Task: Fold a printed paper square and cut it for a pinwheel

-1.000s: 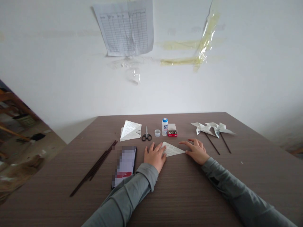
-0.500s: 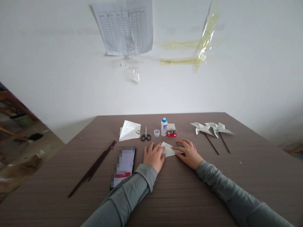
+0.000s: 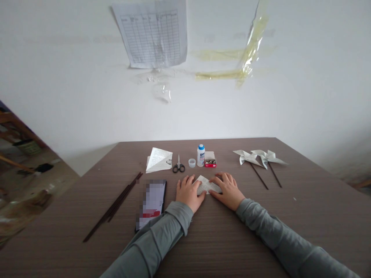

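Observation:
A folded sheet of printed paper (image 3: 205, 184), triangular in outline, lies on the table between my hands. My left hand (image 3: 189, 192) rests on its left side, fingers spread, the thumb near the lower edge. On the right side, my right hand (image 3: 227, 190) lies with its fingers apart, index finger and thumb touching the paper. Just beyond stand a small white bottle with a blue cap (image 3: 201, 155), a little clear cup (image 3: 191, 163) and a red-and-white box (image 3: 210, 160) of small metal pieces. Scissors (image 3: 179, 166) with dark handles lie left of the cup.
Folded papers (image 3: 159, 160) lie at the back left. Several dark sticks (image 3: 116, 206) and a phone (image 3: 152, 202) are left of my arms. Two paper pinwheels on sticks (image 3: 246, 157) lie at the back right. A wall (image 3: 203, 116) rises behind the table (image 3: 217, 239).
My right hand has shifted slightly left, its thumb now at the paper's lower edge. My left thumb has moved a little right. The paper sits slightly lower.

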